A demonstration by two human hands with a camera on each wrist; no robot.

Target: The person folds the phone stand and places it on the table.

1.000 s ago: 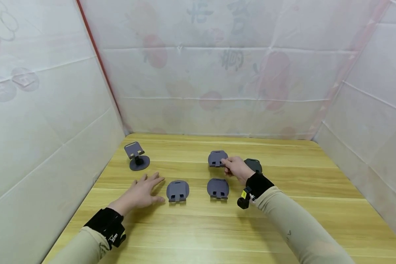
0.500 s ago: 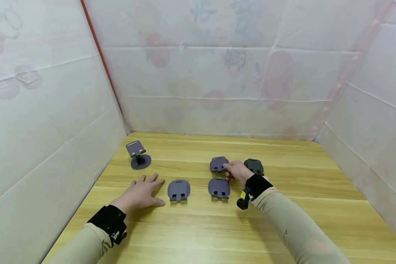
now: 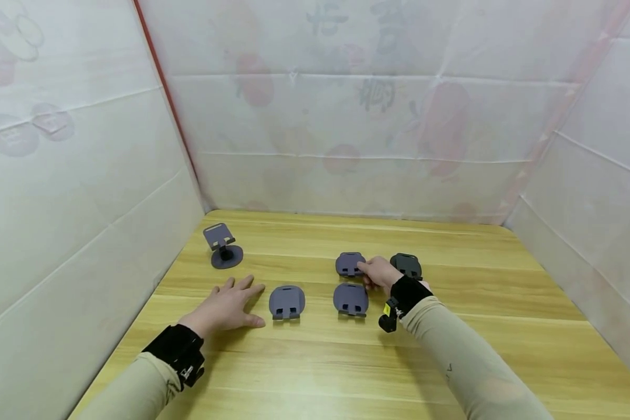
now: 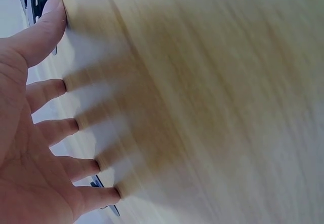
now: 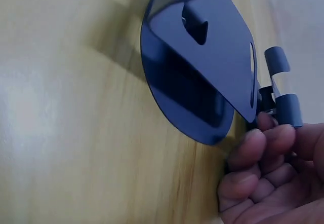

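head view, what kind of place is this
Probably a makeshift recording booth rather than a home or shop: a wooden table is walled on three sides by translucent white sheeting with faint prints showing through. Several identical folding phone stands lie on it, one stand opened upright, near the person's hands.

Wooden table [image 3: 304,373], light plank grain. On it: 1 unfolded phone stand [image 3: 223,247] at far left; 4 folded phone stands [image 3: 286,302] mid-table, 1 of them darker [image 3: 406,263].
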